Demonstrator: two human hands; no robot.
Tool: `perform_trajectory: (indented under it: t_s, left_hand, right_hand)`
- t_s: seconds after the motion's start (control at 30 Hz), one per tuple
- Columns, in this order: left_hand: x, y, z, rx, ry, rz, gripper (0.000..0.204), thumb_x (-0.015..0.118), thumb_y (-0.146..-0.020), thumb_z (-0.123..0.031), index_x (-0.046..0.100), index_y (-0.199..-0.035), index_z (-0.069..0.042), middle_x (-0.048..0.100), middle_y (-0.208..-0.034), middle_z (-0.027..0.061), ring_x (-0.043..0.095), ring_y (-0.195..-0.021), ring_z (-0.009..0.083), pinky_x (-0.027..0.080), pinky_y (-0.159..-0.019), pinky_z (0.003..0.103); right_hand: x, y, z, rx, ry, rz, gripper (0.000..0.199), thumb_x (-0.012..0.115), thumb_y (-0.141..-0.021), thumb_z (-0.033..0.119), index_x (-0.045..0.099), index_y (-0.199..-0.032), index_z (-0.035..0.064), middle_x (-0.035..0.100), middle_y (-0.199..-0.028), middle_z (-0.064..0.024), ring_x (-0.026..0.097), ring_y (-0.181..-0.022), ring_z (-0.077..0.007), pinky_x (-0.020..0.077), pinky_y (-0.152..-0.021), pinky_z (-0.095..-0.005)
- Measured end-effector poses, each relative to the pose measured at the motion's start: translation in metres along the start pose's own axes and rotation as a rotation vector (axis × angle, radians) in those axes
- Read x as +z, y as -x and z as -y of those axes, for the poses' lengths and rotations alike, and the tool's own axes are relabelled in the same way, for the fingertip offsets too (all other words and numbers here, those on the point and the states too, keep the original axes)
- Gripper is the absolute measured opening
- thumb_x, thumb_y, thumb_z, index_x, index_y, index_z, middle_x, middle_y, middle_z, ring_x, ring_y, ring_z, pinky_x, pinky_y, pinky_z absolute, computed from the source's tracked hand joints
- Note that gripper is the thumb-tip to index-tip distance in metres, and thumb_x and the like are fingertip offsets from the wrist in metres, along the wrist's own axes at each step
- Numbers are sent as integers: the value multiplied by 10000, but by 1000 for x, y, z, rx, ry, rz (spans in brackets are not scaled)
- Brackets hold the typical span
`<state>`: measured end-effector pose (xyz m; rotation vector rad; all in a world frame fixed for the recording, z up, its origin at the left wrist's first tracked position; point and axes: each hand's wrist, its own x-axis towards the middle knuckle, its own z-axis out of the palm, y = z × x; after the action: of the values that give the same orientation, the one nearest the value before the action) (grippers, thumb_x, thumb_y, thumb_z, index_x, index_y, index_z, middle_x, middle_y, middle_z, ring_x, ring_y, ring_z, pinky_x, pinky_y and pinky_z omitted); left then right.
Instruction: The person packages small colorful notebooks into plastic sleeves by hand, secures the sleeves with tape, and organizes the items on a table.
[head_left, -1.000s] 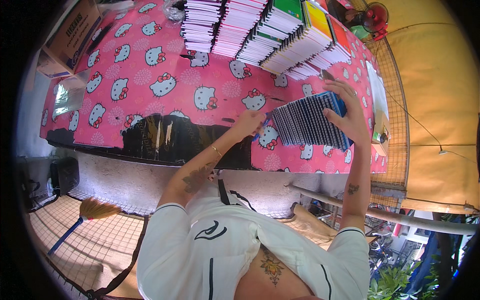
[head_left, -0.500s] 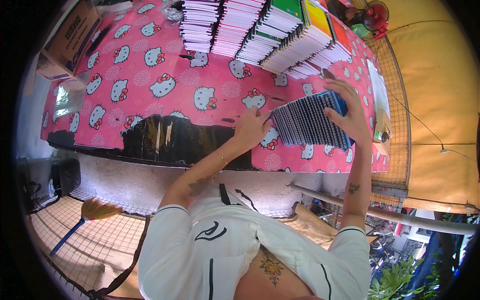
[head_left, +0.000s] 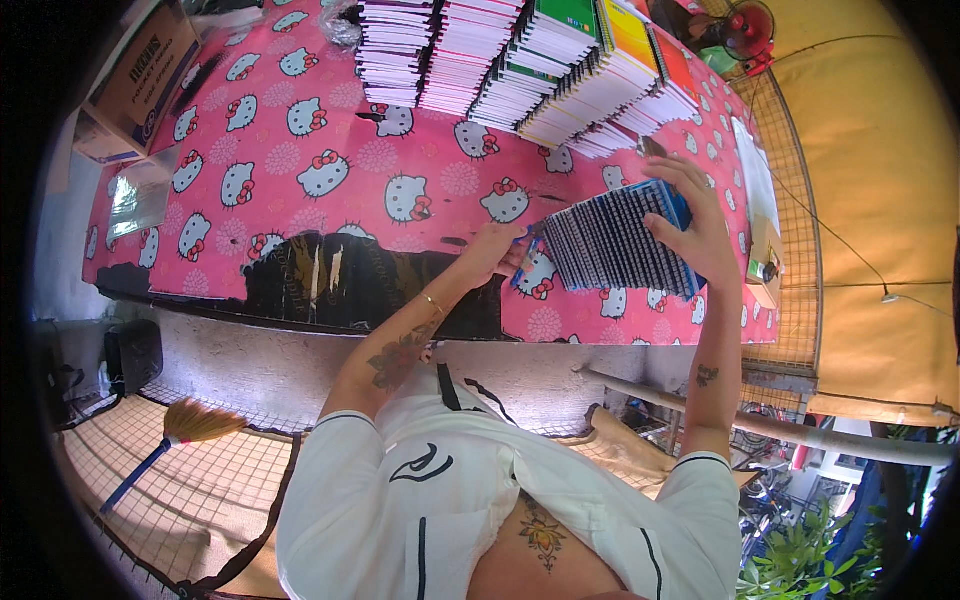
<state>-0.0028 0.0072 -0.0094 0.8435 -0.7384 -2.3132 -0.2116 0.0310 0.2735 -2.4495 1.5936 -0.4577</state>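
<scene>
A row of blue spiral pocket notebooks stands on edge at the table's right, their dark wire bindings turned up. My right hand is closed around the far right end of this row, thumb on the near side and fingers over the back. At the row's left end my left hand pinches a thin blue notebook, seen almost edge-on and a little apart from the others. Its cover is mostly hidden by my fingers.
Tall stacks of notebooks with green, yellow and red covers stand at the back. A cardboard box sits far left, above a clear plastic sheet. The pink patterned table cover is torn along the front edge. A red fan stands far right.
My left hand has drawn slightly left and turned, bringing a blue notebook away from the row's left end. My right hand stays on the row.
</scene>
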Motion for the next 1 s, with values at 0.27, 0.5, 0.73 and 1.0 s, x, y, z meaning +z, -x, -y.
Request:
perform_trajectory:
  t_s: [0.27,0.5,0.73,1.0]
  left_hand:
    - [5,2,1,41,7,-27,294,529,-973,-282,593,-919,0,646,-753,132,639,-576,201,454,-432,291]
    - [6,6,3,488,-909,-206,291,532,-964,-301,661,-987,-41,660,-763,122,654,-608,219,497,-553,343]
    - [-4,5,-17,-74,-220,-58,295,534,-943,-317,636,-974,-41,671,-847,114,718,-725,264,551,-613,358]
    - [-6,-5,-10,-50,-119,-25,281,520,-952,-282,602,-950,-13,673,-836,133,693,-646,231,526,-526,329]
  right_hand:
    - [0,-2,2,-31,30,-41,502,711,-692,187,638,-1180,92,614,-1251,-122,501,-1275,-337,377,-1080,-459]
    - [1,-3,0,-26,33,-43,502,712,-693,201,638,-1178,91,615,-1249,-124,503,-1272,-341,378,-1079,-459]
    - [1,1,-3,-31,28,-45,496,712,-703,208,640,-1179,92,614,-1257,-129,503,-1273,-346,377,-1079,-462]
    - [1,-1,1,-33,23,-54,494,709,-704,207,639,-1179,92,621,-1244,-126,496,-1280,-348,375,-1087,-467]
